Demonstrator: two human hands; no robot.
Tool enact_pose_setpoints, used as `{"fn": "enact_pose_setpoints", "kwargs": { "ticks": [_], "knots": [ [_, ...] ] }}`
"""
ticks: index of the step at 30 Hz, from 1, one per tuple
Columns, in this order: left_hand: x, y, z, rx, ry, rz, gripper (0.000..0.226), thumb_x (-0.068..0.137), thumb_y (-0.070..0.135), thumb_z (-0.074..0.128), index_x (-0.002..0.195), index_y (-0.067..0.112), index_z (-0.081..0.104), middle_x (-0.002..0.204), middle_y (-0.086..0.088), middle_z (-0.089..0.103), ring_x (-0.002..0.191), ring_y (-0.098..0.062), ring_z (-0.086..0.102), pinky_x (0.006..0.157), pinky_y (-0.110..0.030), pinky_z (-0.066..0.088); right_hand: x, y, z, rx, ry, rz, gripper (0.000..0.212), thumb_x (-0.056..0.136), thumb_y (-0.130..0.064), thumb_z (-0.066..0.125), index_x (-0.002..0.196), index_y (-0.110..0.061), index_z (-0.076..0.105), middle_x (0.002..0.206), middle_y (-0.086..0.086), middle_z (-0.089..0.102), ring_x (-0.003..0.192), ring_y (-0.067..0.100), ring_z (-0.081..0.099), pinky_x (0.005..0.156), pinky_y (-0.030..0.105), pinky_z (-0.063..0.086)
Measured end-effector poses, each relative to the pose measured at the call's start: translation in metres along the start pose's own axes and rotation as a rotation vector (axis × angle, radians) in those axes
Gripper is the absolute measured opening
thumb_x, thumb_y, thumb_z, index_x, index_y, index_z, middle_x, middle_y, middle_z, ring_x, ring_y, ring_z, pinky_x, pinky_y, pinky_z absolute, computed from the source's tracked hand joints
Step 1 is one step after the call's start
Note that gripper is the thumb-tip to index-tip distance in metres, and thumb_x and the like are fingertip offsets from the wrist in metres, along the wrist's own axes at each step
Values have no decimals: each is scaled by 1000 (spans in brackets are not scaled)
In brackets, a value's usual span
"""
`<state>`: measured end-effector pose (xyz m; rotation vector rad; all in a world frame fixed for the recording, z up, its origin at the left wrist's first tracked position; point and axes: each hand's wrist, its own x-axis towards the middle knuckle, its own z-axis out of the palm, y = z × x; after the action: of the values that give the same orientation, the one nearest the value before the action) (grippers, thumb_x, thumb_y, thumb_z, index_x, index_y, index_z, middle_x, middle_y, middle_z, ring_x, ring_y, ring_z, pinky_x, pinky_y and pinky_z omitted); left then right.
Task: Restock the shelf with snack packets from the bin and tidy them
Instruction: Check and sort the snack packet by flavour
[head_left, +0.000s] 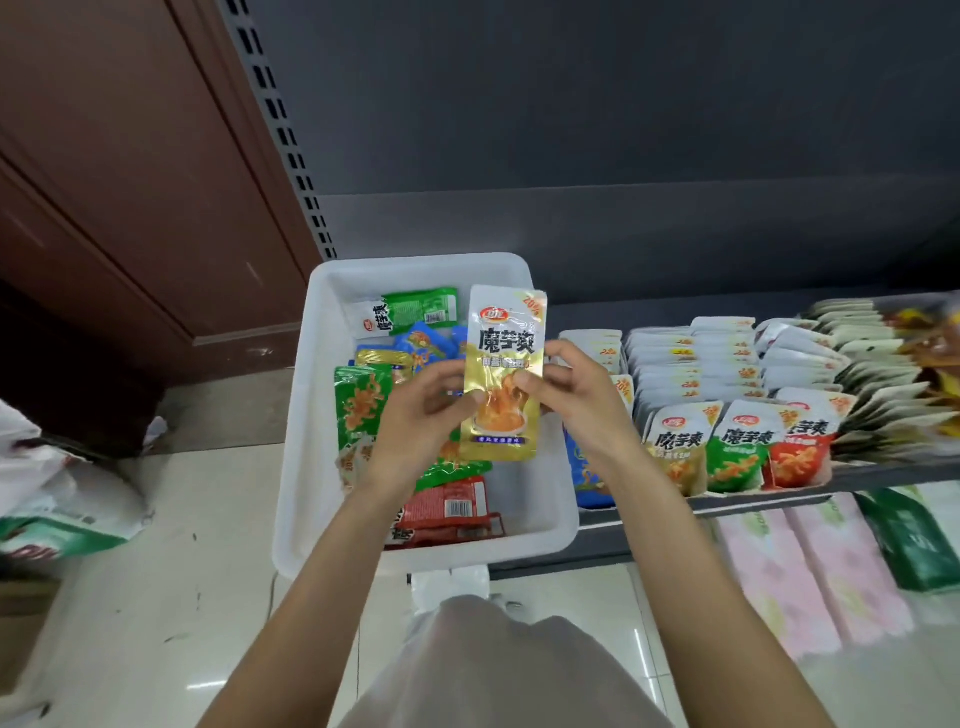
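Both hands are raised over the white bin (311, 415) and pinch one gold snack packet (506, 364) between them: the left hand (421, 415) holds its lower left edge with thumb and fingers, and the right hand (576, 395) grips its right edge, thumb across the printed face. The packet stands upright, face to the person, its top above the far rim of the bin and its lower end over the loose packets inside. Those remaining packets (410, 447), green, blue, gold and red, lie flat and disordered in the bin, which sits at the left end of the shelf (701, 501). To the right, well clear of the hands, rows of packets stand filed by colour; a gold-fronted row (675, 447) stands beside a green row (740, 447) and a red row (802, 441). In my judgement the step in hand is checking and orienting the packet before shelving it. To do it well, the person should keep the face forward and upright, match it to the gold row, and slide it in at the front or back without tipping the neighbours. One hand could steady the row while the other inserts. Much stock is left in the bin, so the task appears well short of done.
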<state>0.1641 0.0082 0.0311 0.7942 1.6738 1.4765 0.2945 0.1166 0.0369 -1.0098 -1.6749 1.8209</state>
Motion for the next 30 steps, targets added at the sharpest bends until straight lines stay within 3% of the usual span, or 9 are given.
{"fn": "enact_pose_setpoints", "kwargs": {
  "ticks": [3, 7, 10, 13, 16, 20, 23, 26, 30],
  "knots": [
    [-1, 6, 25, 82, -37, 91, 27, 81, 2, 69, 92, 26, 64, 86, 13, 67, 73, -1, 65, 67, -15, 51, -19, -6, -21, -50, 125, -92, 19, 88, -11, 64, 106, -13, 57, 95, 3, 73, 86, 15, 69, 76, 30, 55],
    [-2, 16, 69, 138, -182, 176, 33, 79, 3, 71, 84, 33, 61, 73, 20, 65, 66, 1, 60, 66, -12, 48, -53, -12, -62, -162, 330, -258, 23, 86, -13, 66, 102, -28, 56, 92, -5, 73, 84, 15, 68, 74, 37, 53],
    [-1, 18, 109, 201, -275, 223, 29, 78, 5, 73, 79, 32, 62, 68, 23, 63, 66, 7, 60, 67, -7, 45, -78, -11, -100, -168, 484, -313, 21, 88, -12, 65, 97, -29, 56, 87, -13, 72, 85, 8, 66, 76, 30, 51],
    [2, 16, 144, 337, -348, 304, 11, 79, 12, 74, 88, 18, 71, 76, 15, 66, 68, 11, 59, 70, -3, 43, -92, -3, -129, -134, 572, -347, 25, 90, -4, 60, 92, -28, 56, 79, -18, 70, 79, 1, 63, 72, 18, 48],
    [8, 8, 160, 474, -358, 357, 13, 80, 16, 73, 93, 14, 72, 84, 4, 71, 68, 10, 57, 71, -1, 43, -86, 15, -144, -147, 579, -303, 24, 90, -3, 59, 95, -26, 56, 84, -11, 71, 82, 5, 65, 70, 21, 50],
    [12, -6, 155, 592, -322, 340, 11, 82, 20, 71, 92, 17, 69, 82, 13, 66, 70, 8, 57, 68, 0, 42, -73, 42, -147, -181, 470, -223, 13, 92, -6, 57, 105, -6, 56, 94, 10, 67, 87, 20, 66, 72, 30, 54],
    [16, -9, 149, 601, -277, 345, 10, 83, 23, 70, 91, 17, 68, 82, 13, 66, 71, 6, 59, 69, 1, 42, -64, 44, -141, -203, 443, -202, 11, 92, -5, 56, 103, -6, 56, 88, 4, 67, 81, 13, 66, 68, 21, 54],
    [22, -7, 147, 637, -236, 358, 12, 86, 28, 66, 92, 18, 69, 83, 12, 68, 73, 3, 60, 69, 0, 42, -55, 44, -138, -222, 452, -164, 12, 92, -6, 57, 104, -8, 56, 90, 3, 69, 80, 9, 67, 65, 20, 55],
    [24, -7, 147, 769, -213, 424, 13, 88, 28, 63, 92, 17, 70, 84, 6, 72, 75, -5, 65, 75, -22, 52, -53, 49, -141, -423, 495, -171, 11, 91, -14, 61, 100, -18, 57, 84, -1, 69, 78, 9, 67, 72, 30, 56]
  ]
}}
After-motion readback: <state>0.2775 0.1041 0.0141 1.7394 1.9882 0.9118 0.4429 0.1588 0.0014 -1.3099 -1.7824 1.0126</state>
